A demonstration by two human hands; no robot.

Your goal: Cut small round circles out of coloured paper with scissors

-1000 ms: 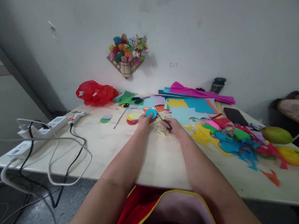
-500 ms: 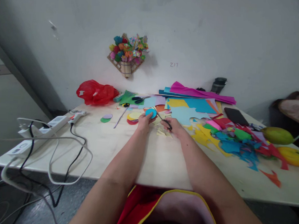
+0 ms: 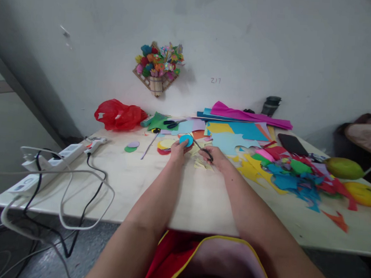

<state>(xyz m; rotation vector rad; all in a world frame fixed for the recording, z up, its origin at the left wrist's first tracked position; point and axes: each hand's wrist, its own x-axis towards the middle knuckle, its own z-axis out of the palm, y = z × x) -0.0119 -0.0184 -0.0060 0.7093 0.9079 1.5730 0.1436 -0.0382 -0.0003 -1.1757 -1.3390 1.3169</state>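
Observation:
Near the middle of the table, my left hand [image 3: 179, 150] pinches a round blue paper disc [image 3: 186, 140], with a reddish edge showing beneath it. My right hand [image 3: 214, 155] is closed on black-handled scissors [image 3: 207, 153], whose blades point up and left beside the disc. Pale yellow paper scraps [image 3: 204, 163] lie under and around the scissors. Just left of my left hand are yellow and red paper circles [image 3: 164, 145]. Further left rest a green and a lilac circle [image 3: 131, 146].
Cut paper scraps [image 3: 298, 175] and mangoes [image 3: 345, 168] cover the right side. Coloured sheets [image 3: 237, 136], a second pair of scissors [image 3: 172, 123] and a red plastic bag [image 3: 119, 115] sit at the back. A power strip [image 3: 51, 162] with loose cables and a glue gun [image 3: 95, 143] occupy the left.
My left hand and the blue disc have shifted very slightly left. My right hand and the scissors stay almost where they were.

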